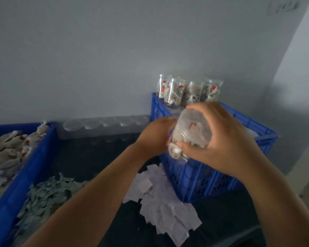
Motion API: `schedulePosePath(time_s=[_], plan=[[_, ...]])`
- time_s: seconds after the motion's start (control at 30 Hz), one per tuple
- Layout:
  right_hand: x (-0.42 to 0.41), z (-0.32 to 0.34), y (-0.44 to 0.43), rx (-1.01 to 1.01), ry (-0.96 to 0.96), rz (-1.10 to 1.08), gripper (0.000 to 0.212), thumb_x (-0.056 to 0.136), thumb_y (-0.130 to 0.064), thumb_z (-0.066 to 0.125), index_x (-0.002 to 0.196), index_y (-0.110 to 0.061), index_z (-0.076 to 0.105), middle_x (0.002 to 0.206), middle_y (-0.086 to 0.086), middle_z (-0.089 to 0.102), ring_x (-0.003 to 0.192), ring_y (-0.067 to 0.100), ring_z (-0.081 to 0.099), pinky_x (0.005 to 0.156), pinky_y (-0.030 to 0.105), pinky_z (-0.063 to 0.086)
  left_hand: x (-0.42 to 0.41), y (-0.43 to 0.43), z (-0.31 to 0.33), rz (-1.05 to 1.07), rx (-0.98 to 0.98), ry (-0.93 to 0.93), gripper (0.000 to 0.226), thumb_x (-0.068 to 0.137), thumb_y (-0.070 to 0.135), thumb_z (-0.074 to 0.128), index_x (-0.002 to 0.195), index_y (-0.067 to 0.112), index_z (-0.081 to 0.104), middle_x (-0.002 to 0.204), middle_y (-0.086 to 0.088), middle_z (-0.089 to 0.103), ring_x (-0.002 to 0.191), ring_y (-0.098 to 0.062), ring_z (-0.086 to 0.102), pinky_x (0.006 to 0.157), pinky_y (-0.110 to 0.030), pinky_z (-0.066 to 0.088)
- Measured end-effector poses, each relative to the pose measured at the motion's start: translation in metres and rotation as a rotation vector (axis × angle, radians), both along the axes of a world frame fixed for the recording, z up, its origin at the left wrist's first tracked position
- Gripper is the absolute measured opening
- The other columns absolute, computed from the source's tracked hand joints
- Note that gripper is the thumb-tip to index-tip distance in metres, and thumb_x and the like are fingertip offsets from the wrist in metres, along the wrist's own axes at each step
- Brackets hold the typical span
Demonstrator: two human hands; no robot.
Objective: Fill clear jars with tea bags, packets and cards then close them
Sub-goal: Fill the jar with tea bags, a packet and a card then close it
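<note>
Both hands grip 1 clear jar (187, 138) held tilted in the air above the blue crate (203, 175): the right hand (219, 138) clamps its lid (194, 125), the left hand (157, 138) wraps its body. Filled jars (187, 91) stand in the crate's far end; white packets (164, 207) lie on the table.

Blue slotted crates (200, 177), clear jars (189, 90), white cards (168, 209), red-tagged tea bags (9, 147).

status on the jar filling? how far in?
Done: a few filled jars stand in the right blue crate. In hand: the left hand holds a filled jar while the right hand grips its lid. Left: spare lids by the wall, tea bags, packets and cards still piled up.
</note>
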State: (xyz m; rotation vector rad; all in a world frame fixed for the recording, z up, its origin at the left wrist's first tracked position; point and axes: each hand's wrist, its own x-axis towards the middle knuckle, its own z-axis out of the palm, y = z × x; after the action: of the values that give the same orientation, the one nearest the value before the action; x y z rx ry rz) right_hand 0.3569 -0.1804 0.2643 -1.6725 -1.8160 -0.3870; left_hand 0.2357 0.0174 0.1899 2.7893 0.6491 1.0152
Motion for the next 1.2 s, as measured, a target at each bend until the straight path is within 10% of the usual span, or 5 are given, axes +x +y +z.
schedulePosePath(time_s=[0.23,0.53,0.83,1.0,1.2], plan=[[0.067,0.034,0.009,0.247,0.235,-0.094,0.072,0.074,-0.081,0.069,0.139,-0.053,0.055,0.133,-0.033,0.054,0.115,-0.015,0.056,0.083,0.017,0.045,0.060,-0.007,-0.029,-0.301,-0.223,-0.406,0.032,0.113,0.023,0.045,0.113,0.018,0.076,0.112,0.010,0.071,0.111,-0.014,0.065,0.104,-0.044,0.047],[0.124,0.051,0.182,-0.034,0.105,-0.345,0.088,0.071,-0.077,0.078,0.133,-0.019,0.054,0.133,0.006,0.068,0.112,0.028,0.066,0.083,0.036,0.047,0.060,-0.002,-0.032,-0.234,-0.272,-0.340,0.039,0.113,0.027,0.042,0.118,0.025,0.081,0.122,0.014,0.071,0.125,-0.002,0.053,0.115,-0.030,0.032],[0.114,0.013,0.249,-0.067,0.112,-0.340,0.090,0.081,-0.075,0.075,0.150,-0.020,0.057,0.147,0.014,0.048,0.122,0.033,0.062,0.100,0.040,0.051,0.054,-0.007,-0.024,-0.249,-0.210,-0.354,0.030,0.108,0.008,0.051,0.114,0.009,0.080,0.117,-0.005,0.076,0.119,-0.016,0.056,0.111,-0.022,0.027],[0.119,0.017,0.242,-0.081,0.099,-0.341,0.085,0.075,-0.076,0.077,0.141,-0.025,0.062,0.131,0.009,0.056,0.097,0.021,0.055,0.082,0.033,0.041,0.053,-0.005,-0.026,-0.232,-0.192,-0.369,0.030,0.111,0.007,0.051,0.119,0.009,0.080,0.125,-0.006,0.075,0.125,-0.015,0.052,0.113,-0.015,0.019],[0.115,0.018,0.244,-0.156,0.106,-0.324,0.086,0.083,-0.073,0.073,0.152,-0.028,0.049,0.148,0.010,0.050,0.112,0.023,0.057,0.084,0.037,0.042,0.055,-0.006,-0.026,-0.212,-0.204,-0.349,0.030,0.111,0.006,0.051,0.119,0.010,0.080,0.125,-0.005,0.074,0.125,-0.018,0.054,0.114,-0.020,0.023]])
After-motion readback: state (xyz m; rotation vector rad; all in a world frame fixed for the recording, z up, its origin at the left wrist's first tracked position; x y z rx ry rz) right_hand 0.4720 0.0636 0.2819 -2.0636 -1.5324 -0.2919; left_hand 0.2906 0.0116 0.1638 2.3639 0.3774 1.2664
